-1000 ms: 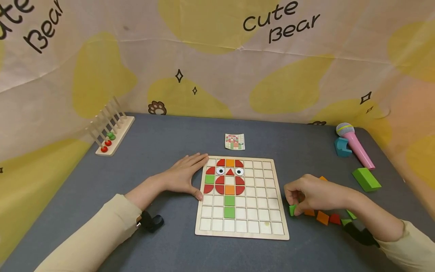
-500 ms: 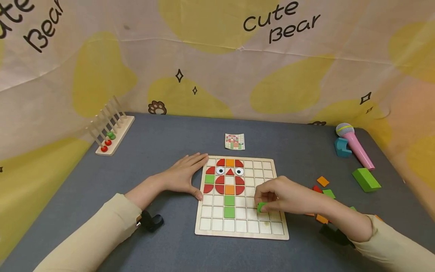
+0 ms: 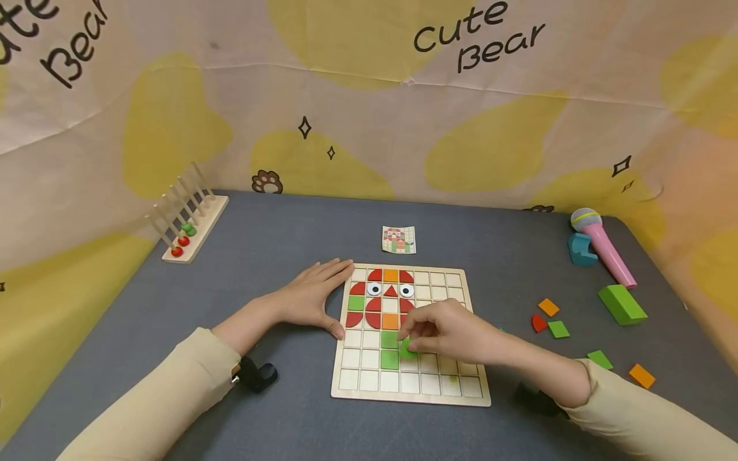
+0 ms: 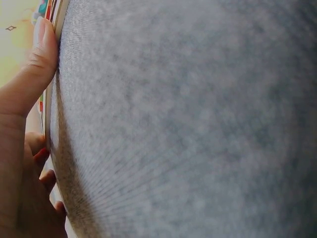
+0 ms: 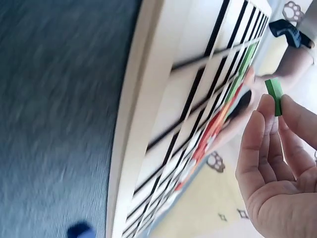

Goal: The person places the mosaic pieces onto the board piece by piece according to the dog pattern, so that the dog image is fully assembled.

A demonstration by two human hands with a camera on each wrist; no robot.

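A wooden grid board (image 3: pixel 450 400) lies on the dark table, with red, orange and green tiles and two eye pieces set in its left columns. My left hand (image 3: pixel 308 298) rests along the board's left edge, fingers straight and thumb spread; the thumb (image 4: pixel 40 54) lies against the edge in the left wrist view. Between thumb and fingertips my right hand (image 3: pixel 452 333) pinches a green square tile (image 5: pixel 274 95). In the head view this tile overlaps the cells just right of two green squares (image 3: pixel 389 360) set in the board.
A small pattern card (image 3: pixel 398 240) lies behind the board. To the right are loose tiles, such as an orange square (image 3: pixel 642 376), a green block (image 3: pixel 623 304), a blue block (image 3: pixel 582 250) and a pink toy microphone (image 3: pixel 611 253). A peg rack (image 3: pixel 198 237) with beads stands at left.
My right hand has picked the green tile off the table right of the board and carried it left over the grid. My left hand has stayed at the left edge.
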